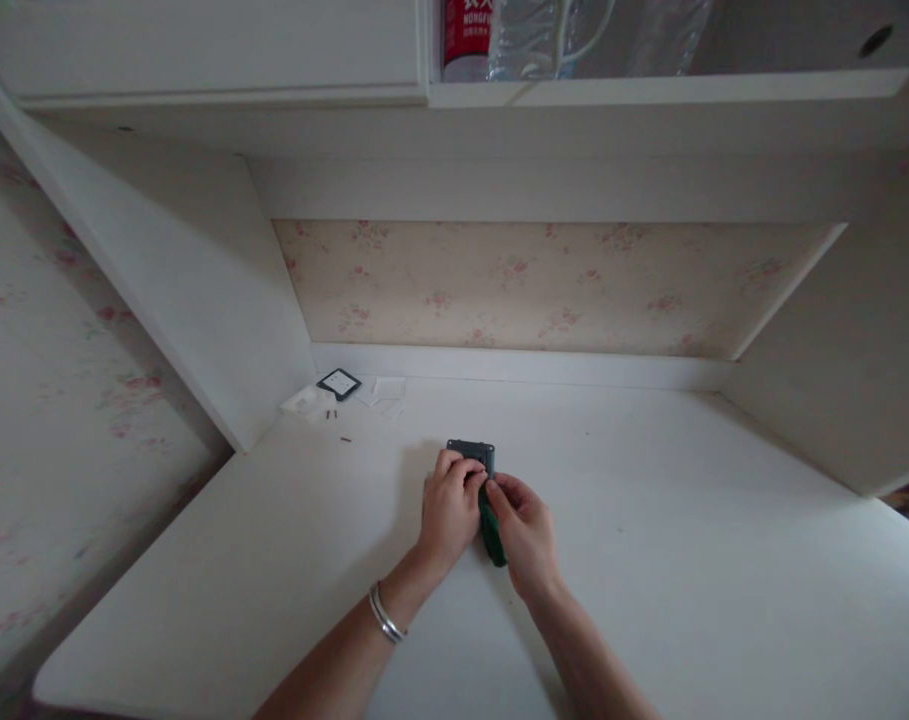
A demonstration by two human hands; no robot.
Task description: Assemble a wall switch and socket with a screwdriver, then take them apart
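A small dark grey square part [472, 452] rests on the white desk [649, 520]. My left hand [449, 508] is curled over its near edge, fingers closed on it. My right hand [525, 534] grips a green-handled tool [491, 530], which looks like a screwdriver, with its tip pointing up at the grey part between the two hands. A silver bracelet [386, 612] circles my left wrist.
At the back left lie a black-framed square plate [339, 383], a white part [308, 402], scraps of white paper [388, 390] and tiny screws [344, 439]. A shelf above holds a red can [467, 35] and a clear plastic bag [574, 35]. White side panels flank the desk.
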